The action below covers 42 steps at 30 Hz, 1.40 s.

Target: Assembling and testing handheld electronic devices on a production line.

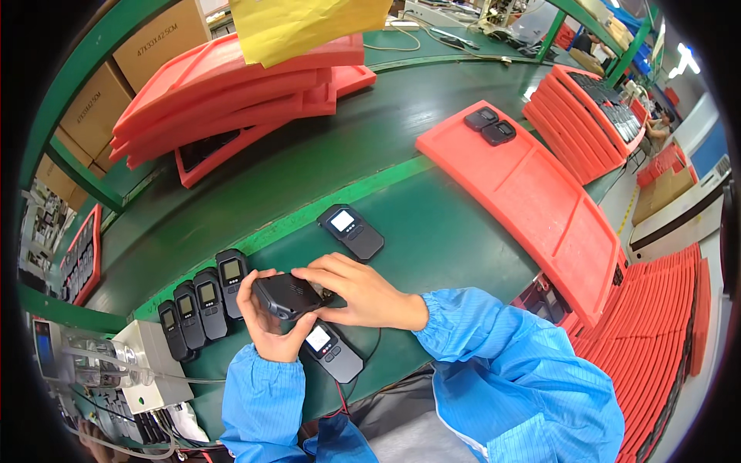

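My left hand (266, 328) is wrapped round a black handheld device (285, 296), which is turned so that no screen shows. From the other side my right hand (363, 293) grips its end, the fingers bent over it and the thumb below. Just under my hands a second device (341, 359) lies on the green bench with its screen lit and wires near its lower end. Beyond my right hand rests another lit device (352, 231). Left of my hands stands a slanted row of several devices (209, 301) with dull screens.
Red trays (231, 85) are stacked at the far left, and more (571, 116) at the far right. A long red tray (525, 204) carries two small black devices (492, 126). At lower left is a white box (150, 363) with tubing. Many red trays (648, 339) fill the right side.
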Available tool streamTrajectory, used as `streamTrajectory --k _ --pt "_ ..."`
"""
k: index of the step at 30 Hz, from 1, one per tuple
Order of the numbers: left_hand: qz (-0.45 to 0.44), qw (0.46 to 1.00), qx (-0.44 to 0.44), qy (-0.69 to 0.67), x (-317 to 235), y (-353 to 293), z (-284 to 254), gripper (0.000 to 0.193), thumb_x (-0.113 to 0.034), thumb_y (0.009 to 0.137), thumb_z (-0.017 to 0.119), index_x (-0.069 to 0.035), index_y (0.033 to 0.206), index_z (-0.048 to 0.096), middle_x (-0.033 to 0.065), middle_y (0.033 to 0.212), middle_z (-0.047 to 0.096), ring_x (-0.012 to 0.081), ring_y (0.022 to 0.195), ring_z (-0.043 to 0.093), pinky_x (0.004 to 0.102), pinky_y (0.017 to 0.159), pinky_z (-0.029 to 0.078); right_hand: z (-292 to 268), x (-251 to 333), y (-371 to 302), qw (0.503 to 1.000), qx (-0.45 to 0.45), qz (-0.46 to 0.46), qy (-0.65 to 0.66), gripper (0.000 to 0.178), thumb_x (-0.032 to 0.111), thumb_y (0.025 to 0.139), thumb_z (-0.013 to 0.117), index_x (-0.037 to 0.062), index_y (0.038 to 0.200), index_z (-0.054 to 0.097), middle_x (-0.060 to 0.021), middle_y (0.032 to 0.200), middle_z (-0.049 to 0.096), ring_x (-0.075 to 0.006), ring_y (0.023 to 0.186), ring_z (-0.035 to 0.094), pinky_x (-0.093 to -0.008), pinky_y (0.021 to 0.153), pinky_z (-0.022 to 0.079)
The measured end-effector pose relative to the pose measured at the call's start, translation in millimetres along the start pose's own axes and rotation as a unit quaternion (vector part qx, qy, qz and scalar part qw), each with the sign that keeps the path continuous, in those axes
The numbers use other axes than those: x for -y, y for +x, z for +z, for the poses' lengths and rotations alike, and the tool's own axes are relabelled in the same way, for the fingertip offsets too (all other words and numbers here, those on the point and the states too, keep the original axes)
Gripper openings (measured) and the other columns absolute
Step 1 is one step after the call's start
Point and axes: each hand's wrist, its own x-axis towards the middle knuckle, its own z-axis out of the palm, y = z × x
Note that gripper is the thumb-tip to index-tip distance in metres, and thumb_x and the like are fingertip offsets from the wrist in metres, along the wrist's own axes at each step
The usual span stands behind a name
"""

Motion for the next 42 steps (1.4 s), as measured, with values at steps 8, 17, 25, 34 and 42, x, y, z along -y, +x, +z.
streamTrajectory --k 8,17,25,34,42 --pt "-0.135 0.988 0.058 0.042 -19 10 -29 0.069 -0.009 0.076 0.077 -0.006 0.134 0.041 0.0108 0.117 0.055 0.0185 0.097 0.061 0.0322 0.083 0.053 -23 -30 0 0.987 -0.041 0.154 0.024 0.031 0.02 0.086 0.069 0.0014 0.11 0.062 -0.0058 0.083 0.06 -0.0182 0.081 0.059 -0.0283 0.069 0.048" --pt "-0.26 0.843 0.379 0.279 -28 18 -73 0.033 -0.008 0.074 0.08 -0.002 0.104 0.066 0.0058 0.08 0.066 0.0114 0.066 0.064 0.0258 0.063 0.054 -53 -66 16 0.864 -0.152 0.36 0.318 0.035 0.03 0.099 0.053 -0.0027 0.102 0.064 -0.0023 0.094 0.066 -0.0075 0.081 0.057 -0.0241 0.07 0.046" --pt "-0.259 0.827 0.41 0.283 -20 12 -90 0.027 -0.006 0.074 0.08 -0.003 0.099 0.07 0.0058 0.077 0.067 0.011 0.066 0.064 0.0249 0.061 0.052 -29 -65 7 0.856 -0.015 0.385 0.345 0.04 0.035 0.096 0.054 -0.0013 0.108 0.065 -0.0039 0.096 0.067 -0.0099 0.087 0.059 -0.023 0.077 0.045" --pt "-0.084 0.874 0.169 0.448 1 10 -46 0.022 -0.009 0.077 0.073 -0.007 0.099 0.072 0.0044 0.077 0.065 0.0161 0.06 0.063 0.0303 0.057 0.05 -18 -55 1 0.824 0.042 0.396 0.402 0.039 0.034 0.098 0.053 0.0003 0.115 0.062 -0.0025 0.1 0.067 -0.0071 0.087 0.06 -0.0209 0.077 0.046" --pt "-0.028 0.872 0.09 0.481 11 -2 -28 0.023 -0.01 0.081 0.07 -0.007 0.104 0.07 0.0048 0.086 0.064 0.0217 0.066 0.064 0.0343 0.06 0.051 -12 -47 0 0.825 0.06 0.395 0.399 0.043 0.038 0.099 0.051 0.0006 0.118 0.061 -0.0042 0.104 0.067 -0.0084 0.092 0.061 -0.0215 0.082 0.047"
